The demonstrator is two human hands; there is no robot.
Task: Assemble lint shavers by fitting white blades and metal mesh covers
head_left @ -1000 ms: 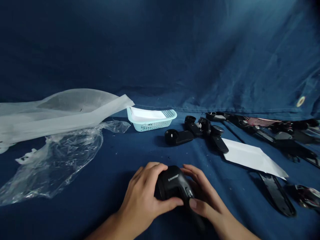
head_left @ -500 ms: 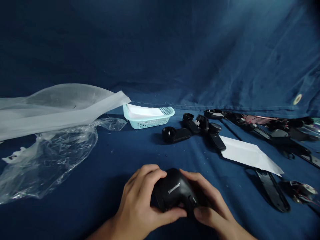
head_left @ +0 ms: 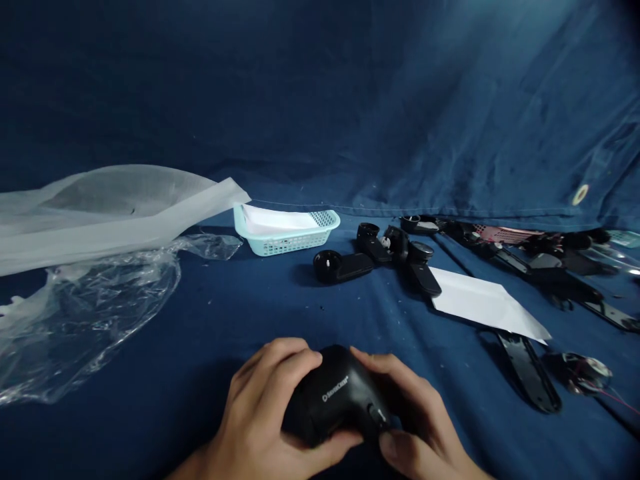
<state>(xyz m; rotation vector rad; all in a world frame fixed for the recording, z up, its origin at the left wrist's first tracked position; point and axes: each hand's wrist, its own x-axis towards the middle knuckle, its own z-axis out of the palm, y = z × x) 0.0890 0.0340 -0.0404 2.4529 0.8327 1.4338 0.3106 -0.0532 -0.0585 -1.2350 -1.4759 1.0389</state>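
1 black device (head_left: 336, 399) ("SilverCrest"), fingers (head_left: 296, 375) around it

Is a dark black handheld casing (head_left: 325, 413), rounded and bulky at the head, bending into a narrower handle. Bears pale lettering (head_left: 335, 389) on top and a small switch (head_left: 374, 412) at the bend. Held between left hand (head_left: 273, 407) and right hand (head_left: 415, 413), handle toward the right, with the underside hidden.

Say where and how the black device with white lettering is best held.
Likely at two places on the black device: the left grip around the broad, rounded head from the left, thumb in the inner bend; the right grip on the narrower section from the right. The bend between them seems to seat the thumb.
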